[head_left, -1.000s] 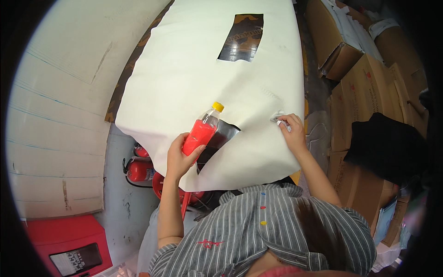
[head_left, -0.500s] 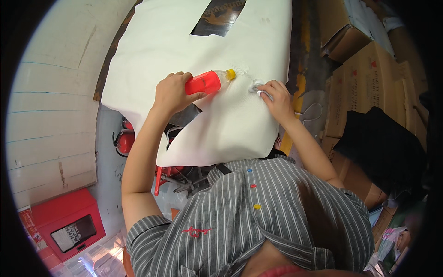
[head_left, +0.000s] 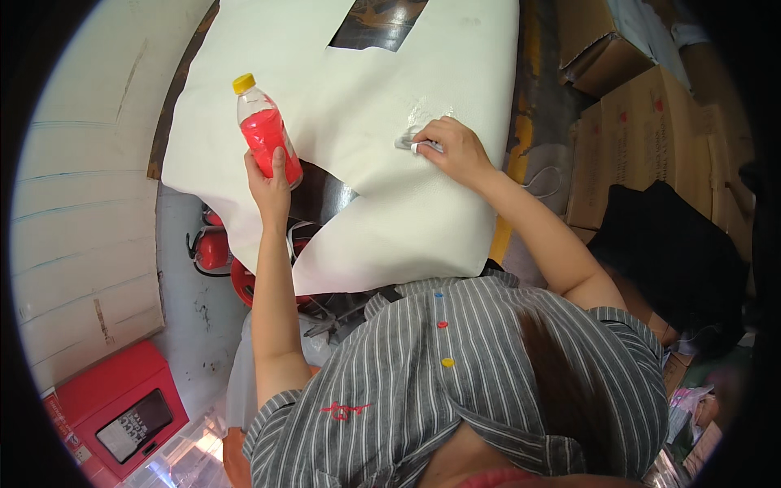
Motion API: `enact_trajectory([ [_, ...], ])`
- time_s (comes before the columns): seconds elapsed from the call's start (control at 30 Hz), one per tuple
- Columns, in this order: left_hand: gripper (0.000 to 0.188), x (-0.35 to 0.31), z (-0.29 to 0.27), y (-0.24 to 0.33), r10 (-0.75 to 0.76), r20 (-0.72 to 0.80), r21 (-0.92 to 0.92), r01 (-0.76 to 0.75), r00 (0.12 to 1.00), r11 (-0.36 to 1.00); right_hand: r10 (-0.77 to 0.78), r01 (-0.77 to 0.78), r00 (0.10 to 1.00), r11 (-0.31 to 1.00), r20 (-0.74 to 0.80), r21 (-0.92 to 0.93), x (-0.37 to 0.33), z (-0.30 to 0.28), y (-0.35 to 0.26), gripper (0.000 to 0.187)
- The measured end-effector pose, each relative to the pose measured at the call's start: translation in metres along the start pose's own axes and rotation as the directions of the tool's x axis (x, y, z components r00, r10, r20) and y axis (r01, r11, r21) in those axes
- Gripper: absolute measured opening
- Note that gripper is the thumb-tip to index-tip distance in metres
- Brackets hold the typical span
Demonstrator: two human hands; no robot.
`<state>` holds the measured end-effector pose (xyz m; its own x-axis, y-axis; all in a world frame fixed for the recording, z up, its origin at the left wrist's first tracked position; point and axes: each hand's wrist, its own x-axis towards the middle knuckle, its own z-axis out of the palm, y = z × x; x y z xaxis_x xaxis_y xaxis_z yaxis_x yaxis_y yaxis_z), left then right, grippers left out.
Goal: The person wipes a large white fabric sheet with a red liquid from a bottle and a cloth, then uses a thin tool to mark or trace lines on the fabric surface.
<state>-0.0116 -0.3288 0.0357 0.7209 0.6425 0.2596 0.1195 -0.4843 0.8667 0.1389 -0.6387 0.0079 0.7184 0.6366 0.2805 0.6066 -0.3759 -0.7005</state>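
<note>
My left hand (head_left: 270,189) is wrapped round a plastic bottle (head_left: 265,130) with a red label and a yellow cap. The bottle stands nearly upright above the left part of a white, leather-like sheet (head_left: 350,106). In my right hand (head_left: 460,153) a small crumpled whitish cloth (head_left: 409,140) is pinched and pressed to the sheet, right of its middle. A shiny wet patch (head_left: 431,110) shows just beyond the cloth. The sheet has irregular cut edges, and a dark table surface (head_left: 378,26) shows through an opening at the far side.
Cardboard boxes (head_left: 630,134) stand on the right, with black fabric (head_left: 671,252) draped over them. Red fire extinguishers (head_left: 213,246) are on the floor at the left. A red cabinet (head_left: 122,390) stands at the lower left.
My left hand has swung the bottle left and tipped it from lying sideways to nearly upright. My right hand has slid the cloth leftward and slightly away over the sheet.
</note>
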Motion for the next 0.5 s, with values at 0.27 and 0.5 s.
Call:
enact_trajectory([
  [0.27,0.055,0.002,-0.027,-0.087,0.014,-0.225,-0.255,-0.072,0.974,0.964,0.126,-0.157,0.977,0.970,-0.171,-0.184,0.029,-0.023,0.025,0.013],
  [0.5,0.055,-0.013,-0.009,-0.092,-0.020,-0.284,-0.259,-0.057,0.958,0.964,0.005,0.008,0.998,0.978,0.061,-0.208,0.023,-0.032,0.012,0.012],
])
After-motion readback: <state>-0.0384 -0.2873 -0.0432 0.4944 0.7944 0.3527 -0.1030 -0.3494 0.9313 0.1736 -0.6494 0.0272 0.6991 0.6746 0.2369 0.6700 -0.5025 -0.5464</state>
